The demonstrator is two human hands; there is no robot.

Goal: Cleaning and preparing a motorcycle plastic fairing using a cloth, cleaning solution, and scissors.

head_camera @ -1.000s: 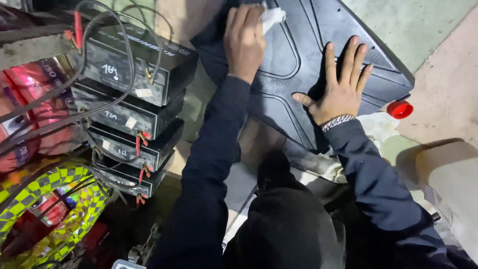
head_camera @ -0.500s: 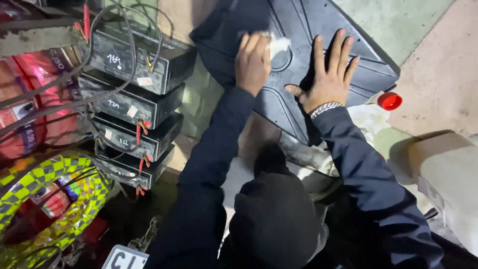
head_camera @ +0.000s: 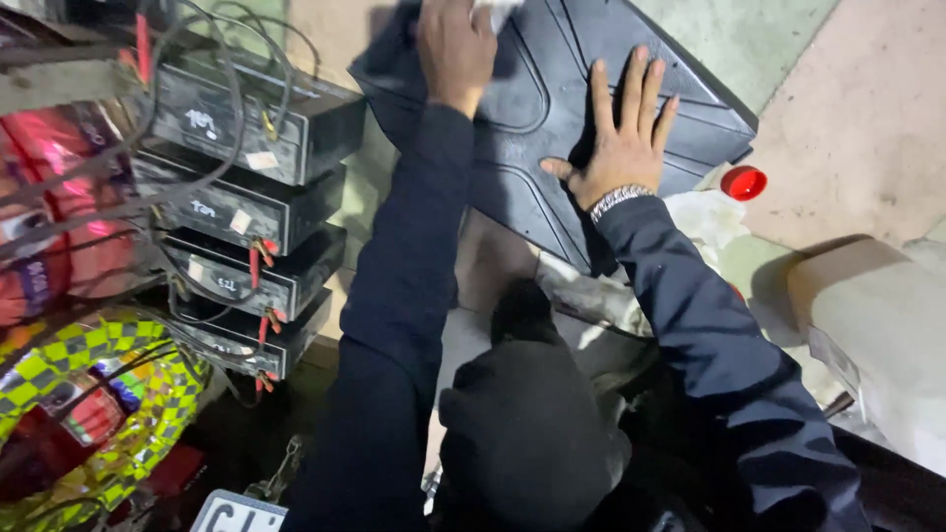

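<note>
A large dark plastic panel (head_camera: 552,128) with moulded ridges lies tilted across the upper middle of the view, over a pale concrete floor (head_camera: 867,128). The right hand (head_camera: 619,148) rests flat on it, fingers spread wide and thumb out to the side, palm pressed against the lower right part of the panel; a metal bracelet (head_camera: 619,200) circles the wrist just above a dark sleeve.

The left hand (head_camera: 455,44) lies higher up on the same panel, near the top edge of the view, closed around a white cloth (head_camera: 493,10) that it holds against the surface (only a corner of the cloth shows, the rest being cut off by the frame). Its fingers are curled over the cloth rather than spread.

Just beside the panel's right lower edge sits a red cap (head_camera: 743,182), with some crumpled white material (head_camera: 705,217) next to it. To the left, well apart from both hands, stands a stack of black batteries (head_camera: 246,217) tied together by dark cables with red connectors. A yellow and green chequered item (head_camera: 89,394) lies at the lower left. A pale grey moulded body part (head_camera: 877,325) lies at the right.
</note>
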